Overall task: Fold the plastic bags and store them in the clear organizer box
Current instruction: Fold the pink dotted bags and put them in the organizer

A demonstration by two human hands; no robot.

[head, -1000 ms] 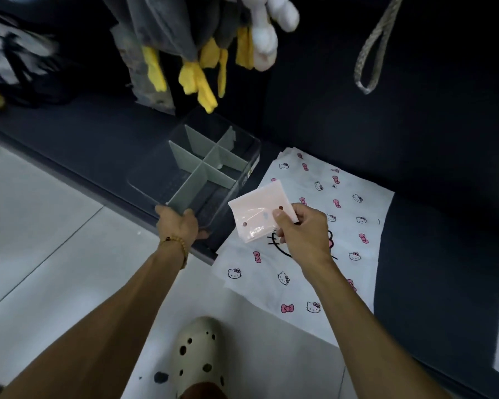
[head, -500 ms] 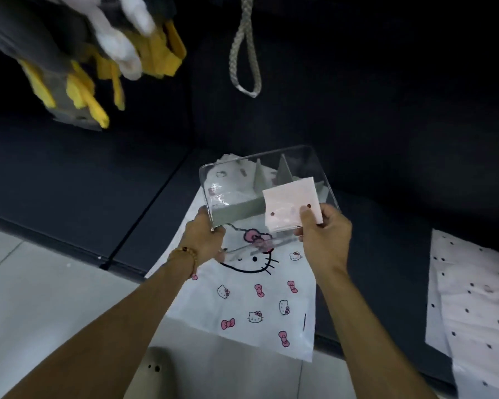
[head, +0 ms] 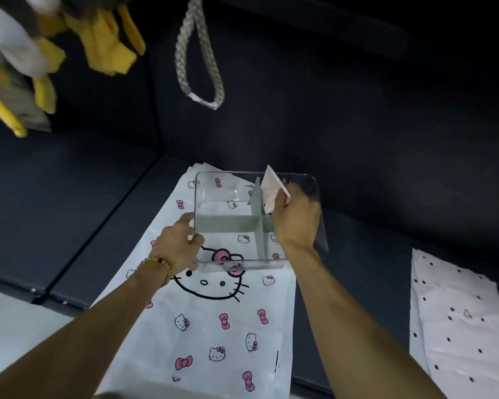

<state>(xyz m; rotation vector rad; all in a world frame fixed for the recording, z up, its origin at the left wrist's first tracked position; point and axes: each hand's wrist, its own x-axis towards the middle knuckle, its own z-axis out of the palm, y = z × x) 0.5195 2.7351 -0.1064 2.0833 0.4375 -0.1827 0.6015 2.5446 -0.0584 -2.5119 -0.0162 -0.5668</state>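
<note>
The clear organizer box [head: 213, 180] with grey cross dividers sits on a white cat-print plastic bag [head: 213, 326] spread on the dark surface. My left hand [head: 179, 243] grips the box's left wall. My right hand [head: 296, 220] is over the box's right side and pinches a small folded pale-pink bag [head: 270, 185], held on edge in the far right compartment beside the divider. A white bag with black dots [head: 458, 312] lies flat at the right.
A dark padded surface [head: 69, 211] runs under the bags, with a dark wall behind. A braided grey loop [head: 199, 67] hangs at top centre. Yellow and grey plush items [head: 41, 53] hang at top left. Pale floor [head: 12, 318] shows at lower left.
The box came from the left onto the cat-print bag. My right hand moved from the box's front edge over its right side, turning the folded bag on edge into the far right compartment.
</note>
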